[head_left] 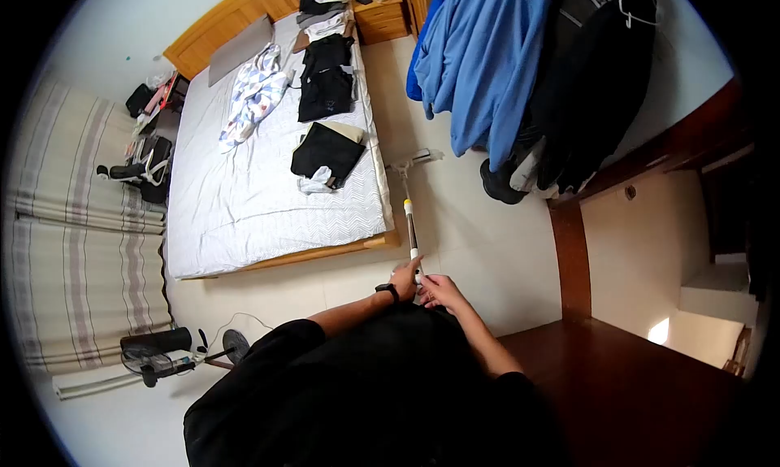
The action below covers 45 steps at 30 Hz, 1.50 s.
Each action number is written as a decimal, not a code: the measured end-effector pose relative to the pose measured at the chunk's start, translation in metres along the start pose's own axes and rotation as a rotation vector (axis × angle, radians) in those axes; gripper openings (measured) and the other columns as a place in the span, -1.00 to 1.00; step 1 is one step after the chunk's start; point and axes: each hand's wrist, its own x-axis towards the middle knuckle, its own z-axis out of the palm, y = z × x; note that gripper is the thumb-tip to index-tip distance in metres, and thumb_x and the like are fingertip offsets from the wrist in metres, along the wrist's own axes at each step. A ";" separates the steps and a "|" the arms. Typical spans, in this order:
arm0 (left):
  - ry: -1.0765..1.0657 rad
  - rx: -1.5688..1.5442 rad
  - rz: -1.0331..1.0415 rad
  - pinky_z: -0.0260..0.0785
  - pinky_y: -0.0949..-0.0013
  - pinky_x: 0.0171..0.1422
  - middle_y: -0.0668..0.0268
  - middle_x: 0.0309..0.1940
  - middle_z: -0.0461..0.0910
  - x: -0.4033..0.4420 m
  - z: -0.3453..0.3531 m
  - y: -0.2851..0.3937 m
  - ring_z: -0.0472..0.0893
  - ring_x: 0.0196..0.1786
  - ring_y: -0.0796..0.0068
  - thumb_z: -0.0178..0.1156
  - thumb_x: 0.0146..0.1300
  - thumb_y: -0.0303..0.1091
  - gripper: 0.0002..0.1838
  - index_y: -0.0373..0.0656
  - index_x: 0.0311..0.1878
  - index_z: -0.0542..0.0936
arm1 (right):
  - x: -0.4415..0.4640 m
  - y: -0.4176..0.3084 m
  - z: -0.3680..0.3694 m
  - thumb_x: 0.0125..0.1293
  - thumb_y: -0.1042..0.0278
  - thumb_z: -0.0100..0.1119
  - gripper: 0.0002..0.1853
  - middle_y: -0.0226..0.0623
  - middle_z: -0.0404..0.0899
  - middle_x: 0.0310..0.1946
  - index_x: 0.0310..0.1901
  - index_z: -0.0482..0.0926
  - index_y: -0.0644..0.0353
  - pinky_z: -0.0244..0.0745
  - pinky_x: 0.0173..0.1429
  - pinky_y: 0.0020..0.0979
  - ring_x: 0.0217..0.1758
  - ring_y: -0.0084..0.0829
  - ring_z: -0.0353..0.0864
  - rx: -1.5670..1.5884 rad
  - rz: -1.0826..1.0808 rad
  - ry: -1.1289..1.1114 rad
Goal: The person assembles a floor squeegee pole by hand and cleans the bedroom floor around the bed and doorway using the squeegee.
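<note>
A long-handled mop [412, 227] slants away from me across the floor, its pole banded in white, yellow and grey. Its flat mop head [410, 160] rests on the tiles beside the bed. My left hand [405, 280], with a dark band on its wrist, is wrapped round the upper pole, the index finger lying along it. Just right of it, my right hand [439, 292] is closed at the pole's top end. The fingers of both hands partly cover the handle there.
Left of the mop stands a bed [244, 199] with dark folded clothes [327, 93] on it. Hanging clothes [487, 60] reach low on the right, above a dark shoe [500, 182]. A fan [236, 347] and its cord lie lower left. A doorway with a brown threshold [571, 260] opens right.
</note>
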 end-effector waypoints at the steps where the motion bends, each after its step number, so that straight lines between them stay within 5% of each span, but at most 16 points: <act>1: -0.048 -0.152 -0.107 0.50 0.09 0.12 -0.19 -0.02 0.58 -0.002 0.008 -0.008 0.61 0.07 -0.17 0.39 0.04 -0.43 -0.02 -0.01 0.52 0.07 | 0.001 -0.001 0.003 0.46 -0.04 0.07 -0.56 -0.28 0.59 -0.34 -0.02 0.51 0.27 0.60 -0.43 -0.48 -0.49 -0.48 0.62 -0.012 0.000 -0.008; 2: -0.007 -0.169 -0.035 0.54 0.18 0.00 -0.08 -0.17 0.65 -0.004 0.020 -0.012 0.69 -0.12 0.04 0.33 0.17 -0.43 0.02 -0.01 0.58 -0.11 | 0.000 -0.002 0.002 0.46 -0.05 0.06 -0.55 -0.29 0.58 -0.33 -0.02 0.51 0.26 0.60 -0.43 -0.47 -0.46 -0.47 0.63 0.010 0.032 -0.012; 5: -0.004 -0.525 -0.183 0.55 0.25 -0.07 0.08 -0.11 0.61 -0.009 0.048 -0.029 0.66 -0.17 0.27 0.18 0.32 -0.47 -0.10 0.02 0.59 -0.13 | 0.003 0.003 -0.001 0.47 -0.06 0.03 -0.57 -0.30 0.57 -0.29 0.00 0.49 0.21 0.61 -0.36 -0.40 -0.38 -0.42 0.64 0.051 0.093 -0.042; 6: 0.006 -1.034 -0.424 0.56 0.27 -0.14 0.20 -0.08 0.52 -0.014 0.045 -0.025 0.58 -0.23 0.39 0.02 0.45 -0.43 -0.19 0.06 0.60 -0.20 | 0.005 0.004 0.001 0.48 -0.03 0.02 -0.60 -0.30 0.57 -0.28 -0.01 0.50 0.18 0.60 -0.32 -0.39 -0.36 -0.41 0.64 0.137 0.104 -0.070; 8: 0.099 -1.402 -0.715 0.55 0.22 -0.22 0.20 -0.10 0.48 -0.014 0.055 -0.010 0.56 -0.24 0.36 -0.02 0.51 -0.17 -0.54 -0.06 0.37 0.19 | 0.001 0.011 0.000 0.51 0.04 -0.01 -0.69 -0.30 0.57 -0.26 -0.02 0.49 0.12 0.56 -0.21 -0.36 -0.31 -0.37 0.65 0.212 0.158 -0.095; 11: -0.168 -1.784 -0.929 0.47 0.18 -0.36 0.25 -0.37 0.50 -0.020 0.038 0.019 0.50 -0.46 0.34 0.00 0.48 -0.08 -0.64 -0.23 -0.01 0.46 | 0.006 0.033 0.002 0.51 0.06 -0.02 -0.70 -0.29 0.57 -0.26 -0.02 0.47 0.13 0.56 -0.23 -0.37 -0.30 -0.36 0.65 0.177 0.240 -0.094; 16: -0.173 -1.389 -0.761 0.42 0.19 -0.58 0.14 -0.55 0.58 -0.027 0.044 0.021 0.64 -0.54 0.21 0.08 0.40 0.00 -0.56 -0.29 -0.23 0.55 | 0.018 0.049 0.013 0.47 0.40 -0.12 -0.81 -0.22 0.61 -0.29 -0.08 0.46 0.31 0.51 -0.36 -0.43 -0.39 -0.34 0.69 -0.139 0.273 0.023; 18: -0.114 -0.835 -0.751 0.52 0.14 -0.43 0.04 -0.54 0.63 -0.030 0.040 0.019 0.71 -0.42 0.16 0.08 0.35 0.08 -0.43 -0.40 -0.27 0.60 | 0.026 0.062 0.006 0.49 0.34 -0.09 -0.81 -0.27 0.63 -0.31 -0.10 0.48 0.27 0.50 -0.32 -0.44 -0.37 -0.36 0.69 -0.266 0.271 0.000; 23: -0.067 -0.679 -0.646 0.54 0.06 -0.10 -0.18 -0.39 0.66 -0.029 0.065 -0.010 0.71 -0.22 -0.08 0.06 0.33 0.10 -0.38 -0.45 -0.27 0.64 | 0.095 0.182 -0.061 0.40 0.45 -0.01 -0.88 -0.47 0.56 -0.41 -0.26 0.54 0.21 0.36 -0.32 -0.55 -0.40 -0.60 0.54 -0.623 0.040 -0.012; 29: -0.049 -0.486 -0.585 0.52 0.00 -0.01 -0.33 -0.34 0.61 -0.007 0.072 -0.063 0.67 -0.13 -0.18 0.14 0.22 0.07 -0.39 -0.49 -0.31 0.65 | 0.087 0.082 0.001 0.28 0.42 0.15 -0.89 -0.63 0.40 -0.51 -0.40 0.52 0.19 0.25 -0.36 -0.53 -0.45 -0.69 0.34 -0.374 0.003 -0.158; 35: -0.090 -0.241 -0.569 0.55 0.01 -0.16 -0.22 -0.29 0.66 0.056 0.012 -0.089 0.71 -0.27 -0.10 0.07 0.29 0.07 -0.41 -0.43 -0.24 0.67 | 0.171 0.076 -0.002 0.41 0.40 0.02 -0.81 -0.41 0.65 -0.37 -0.28 0.58 0.31 0.49 -0.22 -0.47 -0.31 -0.60 0.59 -0.493 -0.002 0.099; 38: -0.058 -0.738 -0.649 0.51 -0.01 0.04 -0.24 -0.23 0.64 0.134 0.061 -0.183 0.67 -0.06 -0.13 0.11 0.26 0.10 -0.40 -0.41 -0.24 0.66 | 0.188 -0.026 0.015 0.42 0.40 0.04 -0.82 -0.29 0.68 -0.31 -0.22 0.59 0.31 0.53 -0.34 -0.44 -0.46 -0.53 0.64 -0.579 -0.054 0.169; 39: 0.004 -0.019 -0.223 0.58 0.15 -0.29 -0.06 -0.41 0.69 0.154 0.056 -0.205 0.71 -0.42 0.11 0.12 0.30 -0.10 -0.55 -0.41 -0.32 0.65 | 0.201 -0.048 0.009 0.42 0.40 0.06 -0.83 -0.27 0.68 -0.29 -0.17 0.60 0.31 0.53 -0.38 -0.43 -0.50 -0.51 0.64 -0.638 -0.141 0.182; 40: 0.109 -0.290 -0.648 0.57 0.15 -0.31 -0.03 -0.46 0.68 0.174 -0.001 -0.169 0.70 -0.43 0.11 0.14 0.27 -0.05 -0.52 -0.39 -0.40 0.65 | 0.214 -0.068 0.008 0.41 0.41 0.08 -0.83 -0.26 0.68 -0.28 -0.09 0.59 0.30 0.54 -0.36 -0.45 -0.49 -0.51 0.65 -0.558 -0.272 0.244; 41: 0.028 -0.720 -0.736 0.54 0.16 -0.34 -0.03 -0.48 0.67 0.177 -0.078 -0.127 0.70 -0.45 0.12 0.15 0.24 -0.03 -0.50 -0.42 -0.37 0.65 | 0.223 -0.089 0.005 0.40 0.42 0.11 -0.80 -0.25 0.68 -0.27 -0.02 0.59 0.29 0.54 -0.34 -0.46 -0.48 -0.52 0.66 -0.475 -0.400 0.305; 45: 0.162 -0.671 -0.896 0.39 0.26 -0.52 0.16 -0.61 0.60 0.251 -0.106 -0.158 0.59 -0.60 0.30 0.19 0.17 -0.14 -0.63 -0.34 -0.48 0.63 | 0.196 -0.185 -0.013 0.35 0.47 0.14 -0.73 -0.26 0.67 -0.24 0.07 0.58 0.17 0.58 -0.28 -0.46 -0.43 -0.50 0.70 -0.504 -0.464 0.135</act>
